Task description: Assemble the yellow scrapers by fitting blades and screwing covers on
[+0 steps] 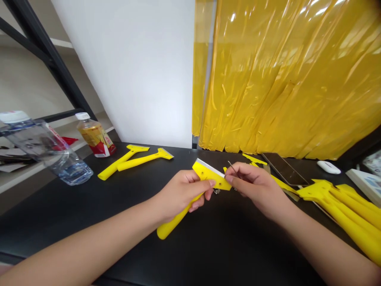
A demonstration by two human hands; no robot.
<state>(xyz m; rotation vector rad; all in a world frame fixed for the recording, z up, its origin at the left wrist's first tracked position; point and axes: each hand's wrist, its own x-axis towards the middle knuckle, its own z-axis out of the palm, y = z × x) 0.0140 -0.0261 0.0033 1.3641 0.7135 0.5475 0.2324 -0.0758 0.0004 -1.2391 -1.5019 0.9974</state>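
My left hand (186,192) is closed round a yellow scraper (175,224) just below its head, thumb on the front face. The scraper tilts, its handle pointing down to the left, and a metal blade edge (210,167) runs along the top of its head. At the head's right end, my right hand (251,182) pinches a thin dark bent metal tool (233,168). Small metal pieces (217,191) lie on the black table (190,254) behind the scraper head, partly hidden by it.
Two yellow scrapers (139,162) lie at the back left, near a juice bottle (95,135) and a clear water bottle (50,151). On the right are several yellow scraper handles (345,206), a phone (282,169) and a white case (328,167). Yellow film (282,79) hangs behind.
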